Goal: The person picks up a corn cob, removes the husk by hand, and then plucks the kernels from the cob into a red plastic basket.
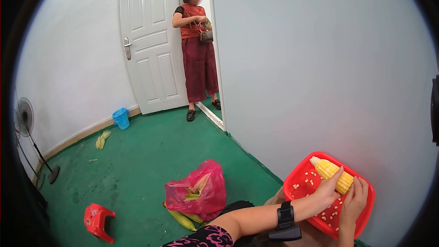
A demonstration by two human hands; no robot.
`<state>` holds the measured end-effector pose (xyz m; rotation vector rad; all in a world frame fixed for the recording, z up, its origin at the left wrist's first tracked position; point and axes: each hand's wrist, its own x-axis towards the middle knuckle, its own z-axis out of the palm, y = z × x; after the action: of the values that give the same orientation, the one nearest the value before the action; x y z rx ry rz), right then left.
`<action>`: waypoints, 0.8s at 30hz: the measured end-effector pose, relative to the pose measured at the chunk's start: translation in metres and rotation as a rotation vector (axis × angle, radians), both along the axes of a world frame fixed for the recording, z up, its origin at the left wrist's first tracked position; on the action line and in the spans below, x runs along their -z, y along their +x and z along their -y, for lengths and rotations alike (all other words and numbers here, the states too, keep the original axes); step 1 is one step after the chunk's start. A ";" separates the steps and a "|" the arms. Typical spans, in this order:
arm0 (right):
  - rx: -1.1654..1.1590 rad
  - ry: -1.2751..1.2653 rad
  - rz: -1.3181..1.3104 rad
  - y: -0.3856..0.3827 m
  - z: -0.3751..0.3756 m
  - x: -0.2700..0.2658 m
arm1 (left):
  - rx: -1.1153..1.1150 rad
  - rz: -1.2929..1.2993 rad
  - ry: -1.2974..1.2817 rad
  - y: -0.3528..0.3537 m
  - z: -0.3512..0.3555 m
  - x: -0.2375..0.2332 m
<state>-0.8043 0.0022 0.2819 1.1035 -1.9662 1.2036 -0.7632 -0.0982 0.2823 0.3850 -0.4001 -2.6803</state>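
A corn cob point(330, 174) with yellow and pale kernels lies tilted above a red plastic basket point(292, 174), its bare white tip pointing up and left. My left hand point(327, 190), with a black band on the wrist, is closed around the cob's lower part, thumb on top. At the cob's lower right end, my right hand point(356, 199) presses its fingers against the kernels. Loose corn kernels point(312, 177) are scattered on the basket's bottom. The underside of the cob is hidden by my hands.
A pink plastic bag point(215, 187) with husks sits on the green floor, unhusked corn point(181, 219) beside it. A red stool point(93, 219), blue bin point(121, 118) and fan point(26, 114) stand left. Another person point(196, 59) stands in the doorway. A grey wall point(329, 73) borders the basket.
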 end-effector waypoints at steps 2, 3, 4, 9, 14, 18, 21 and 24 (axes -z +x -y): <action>-0.062 -0.027 0.056 -0.001 -0.001 0.002 | -0.022 -0.001 0.005 -0.002 -0.001 0.000; -0.094 -0.041 0.084 -0.002 -0.002 0.002 | -0.034 -0.001 0.007 -0.002 -0.001 0.000; -0.119 -0.047 0.087 -0.002 -0.003 0.001 | -0.027 0.001 0.003 -0.002 -0.001 0.000; -0.205 -0.107 0.131 -0.004 -0.007 0.002 | -0.006 0.030 0.015 0.000 -0.001 -0.008; -0.277 -0.154 0.234 -0.007 -0.004 0.005 | -0.008 0.060 0.045 -0.002 -0.001 -0.007; -0.200 -0.068 0.169 -0.004 -0.006 -0.003 | 0.025 0.043 -0.005 -0.006 0.004 0.002; -0.277 -0.069 0.262 -0.009 -0.008 0.000 | 0.012 0.082 -0.003 -0.008 0.004 0.004; -0.138 -0.015 0.056 -0.004 -0.008 -0.002 | -0.018 0.026 0.068 -0.006 0.003 0.005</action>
<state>-0.8080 0.0100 0.2840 1.2273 -1.9453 1.3322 -0.7691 -0.1016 0.2774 0.4419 -0.3120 -2.6788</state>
